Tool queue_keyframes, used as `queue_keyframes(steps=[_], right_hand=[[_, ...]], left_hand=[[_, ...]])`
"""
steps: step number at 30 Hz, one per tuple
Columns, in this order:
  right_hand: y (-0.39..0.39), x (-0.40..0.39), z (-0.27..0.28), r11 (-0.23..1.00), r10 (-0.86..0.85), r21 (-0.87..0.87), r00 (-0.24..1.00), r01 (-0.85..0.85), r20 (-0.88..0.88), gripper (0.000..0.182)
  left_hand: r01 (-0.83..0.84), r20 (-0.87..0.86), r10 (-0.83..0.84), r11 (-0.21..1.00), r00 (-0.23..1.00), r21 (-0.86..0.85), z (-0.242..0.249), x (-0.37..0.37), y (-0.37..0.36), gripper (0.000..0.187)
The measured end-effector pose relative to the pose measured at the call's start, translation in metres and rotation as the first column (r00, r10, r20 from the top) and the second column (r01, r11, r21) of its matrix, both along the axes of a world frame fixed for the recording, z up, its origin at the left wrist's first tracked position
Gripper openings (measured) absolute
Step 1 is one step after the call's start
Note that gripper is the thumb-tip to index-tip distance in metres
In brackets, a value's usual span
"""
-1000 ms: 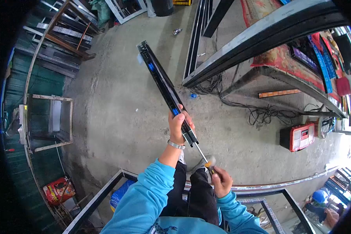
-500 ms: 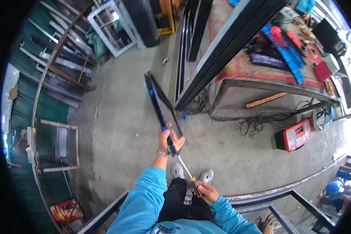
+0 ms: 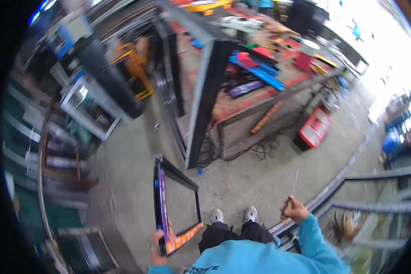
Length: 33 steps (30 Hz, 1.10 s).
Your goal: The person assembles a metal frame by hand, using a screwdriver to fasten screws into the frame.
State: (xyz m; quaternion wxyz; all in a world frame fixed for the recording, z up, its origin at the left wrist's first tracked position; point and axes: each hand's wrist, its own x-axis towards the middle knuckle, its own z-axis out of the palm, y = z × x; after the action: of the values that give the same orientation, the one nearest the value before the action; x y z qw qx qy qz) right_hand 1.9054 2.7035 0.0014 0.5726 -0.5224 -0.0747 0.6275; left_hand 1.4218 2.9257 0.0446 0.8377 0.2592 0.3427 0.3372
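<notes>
My left hand (image 3: 159, 244) grips the lower corner of a small dark rectangular frame (image 3: 158, 196), which stands tilted at the lower left with purple and orange strips on its sides. My right hand (image 3: 296, 211), out to the right, is closed round the yellowish handle of a screwdriver (image 3: 288, 205). The screwdriver's thin shaft points up and away, blurred. The two hands are far apart, on either side of my legs.
A tall dark frame (image 3: 205, 100) leans at a cluttered workbench (image 3: 242, 107). A red toolbox (image 3: 316, 129) sits on the floor beyond. Large frames (image 3: 374, 208) lie at the lower right. Window frames (image 3: 89, 109) stand at the left. At the right edge, a person (image 3: 404, 146) is blurred.
My view has turned. My left hand has carried the small frame down and left, showing its open rectangle. My right hand has moved right with the screwdriver, away from the frame.
</notes>
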Motion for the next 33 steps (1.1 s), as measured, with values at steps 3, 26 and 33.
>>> queue_keyframes(steps=[3,26,33], right_hand=[[0.040,-0.042,-0.011,0.969,-0.233,0.043,0.961,0.242,-0.149,0.040],[-0.026,0.085,-0.030,0.562,-0.819,0.354,0.564,0.748,0.108,0.044],[-0.062,0.161,-0.028,0.329,-0.942,0.286,0.293,0.900,0.163,0.034]], left_hand=[[0.402,-0.088,-0.399,0.915,0.913,0.026,0.014,-0.029,0.018,0.064],[0.887,-0.618,-0.742,-0.436,-0.258,0.154,-0.004,0.412,0.045,0.050],[0.626,-0.855,-0.172,-0.751,-0.489,-0.207,0.001,0.604,0.012,0.073]])
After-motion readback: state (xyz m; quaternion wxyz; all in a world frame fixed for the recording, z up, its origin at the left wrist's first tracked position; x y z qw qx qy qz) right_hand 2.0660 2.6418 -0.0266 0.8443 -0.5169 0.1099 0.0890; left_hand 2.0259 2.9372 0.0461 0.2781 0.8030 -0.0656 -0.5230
